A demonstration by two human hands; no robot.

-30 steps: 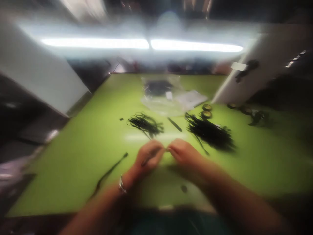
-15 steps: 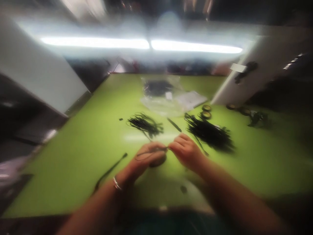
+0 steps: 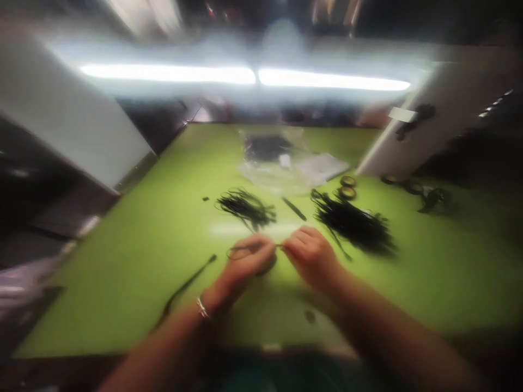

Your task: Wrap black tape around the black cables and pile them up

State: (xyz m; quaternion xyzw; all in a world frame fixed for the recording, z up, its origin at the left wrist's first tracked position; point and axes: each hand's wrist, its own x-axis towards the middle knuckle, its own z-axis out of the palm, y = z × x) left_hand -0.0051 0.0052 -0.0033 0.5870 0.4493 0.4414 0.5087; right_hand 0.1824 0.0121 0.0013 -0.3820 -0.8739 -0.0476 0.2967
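Close together over the green table (image 3: 134, 272), both of my hands grip one thin dark cord (image 3: 241, 249). My left hand (image 3: 250, 257) is closed on it, and a loop of the cord lies across the back of that hand. A short stretch shows between the hands, running to the pinched fingertips of my right hand (image 3: 311, 253). Beyond my left hand lies a small bundle of black cords (image 3: 245, 207). A larger black bundle (image 3: 353, 223) is past my right hand. Between the bundles rests a slim dark tool (image 3: 294, 208).
A single black strap (image 3: 188, 283) lies left of my left forearm. Farther back are a clear plastic bag (image 3: 267, 149) with dark contents, a pale sheet (image 3: 322, 166) and tape rolls (image 3: 347, 193). White panels (image 3: 93, 120) flank the table, with bright tube lights above.
My left hand has turned, its fingers closing further over the cord, so less of it shows. The whole view has shifted slightly; the things on the table lie as before.
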